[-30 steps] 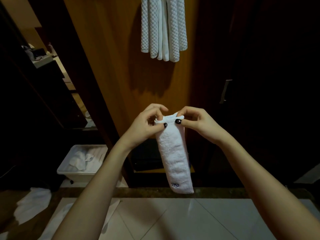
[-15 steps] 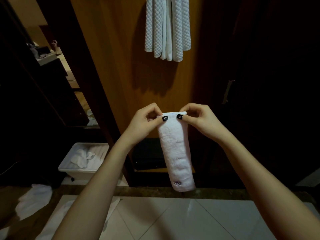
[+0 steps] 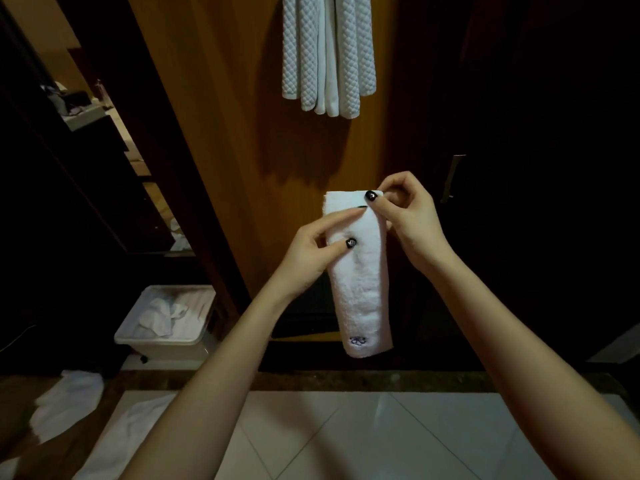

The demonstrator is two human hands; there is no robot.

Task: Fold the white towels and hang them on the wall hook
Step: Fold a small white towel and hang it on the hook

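Observation:
A narrow folded white towel [image 3: 362, 282] hangs in front of me, a small dark logo near its bottom end. My right hand [image 3: 412, 220] pinches its top right corner between thumb and fingers. My left hand [image 3: 313, 251] holds the towel's left side a little lower, forefinger laid across the front and thumb on the cloth. Higher up, several white waffle-weave towels [image 3: 329, 53] hang on the wooden wall panel [image 3: 221, 133]; the hook itself is out of view.
A white plastic bin [image 3: 166, 341] with crumpled white towels stands on the floor at the left. More white cloth [image 3: 65, 403] lies on the floor at lower left. A dark door with a metal handle [image 3: 452, 178] is on the right.
My left hand let go of the top left corner and slid down onto the towel's left side. The right hand lifted the towel slightly up and to the right.

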